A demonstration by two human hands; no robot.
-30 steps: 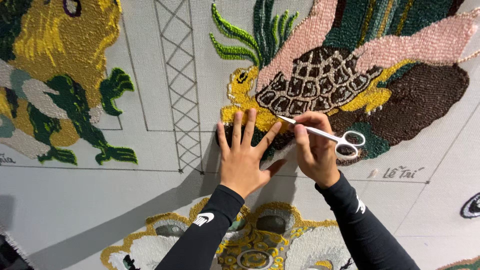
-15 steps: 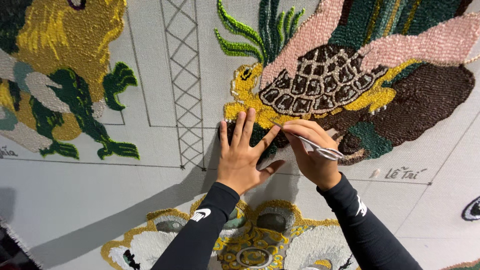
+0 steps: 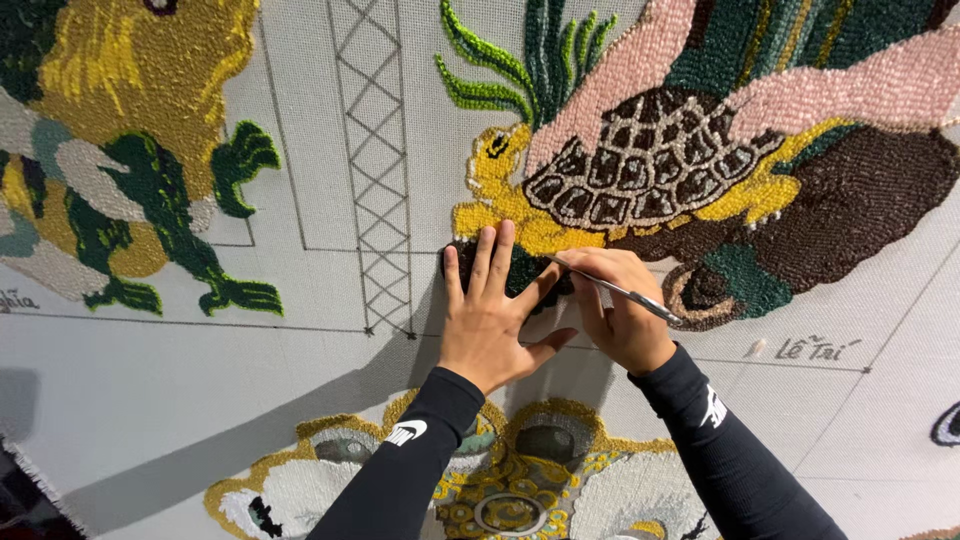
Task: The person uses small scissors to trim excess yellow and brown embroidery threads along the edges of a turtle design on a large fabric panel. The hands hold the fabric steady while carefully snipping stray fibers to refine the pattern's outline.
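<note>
A head-worn camera looked at a large pale backing cloth (image 3: 330,400) stretched like a wall, partly covered with tufted yarn pictures. The person's left hand (image 3: 493,315) lay flat and open on the cloth, fingers spread and pointing up, with the fingertips resting on a dark tufted patch (image 3: 520,275) at the lower left edge of a turtle design. The right hand (image 3: 615,305) sat just beside it, touching the cloth, its fingers curled closed around a pair of slim metal scissors (image 3: 625,293); the blades pointed left toward the dark patch, close to the left thumb, and whether they were parted could not be told. Both forearms wore black long sleeves (image 3: 400,480) that entered from the bottom edge. Above the hands was the tufted turtle (image 3: 650,165), with a yellow head and legs and a brown shell gridded in white, lying on dark brown and teal yarn, with pink bands and green fronds toward the cloth's top edge. Left of the hands ran a drawn lattice column (image 3: 375,160). Toward the top left corner was a yellow and green tufted creature (image 3: 140,150). At the bottom edge, between the sleeves, was a white, gold and grey tufted motif (image 3: 510,480).
</note>
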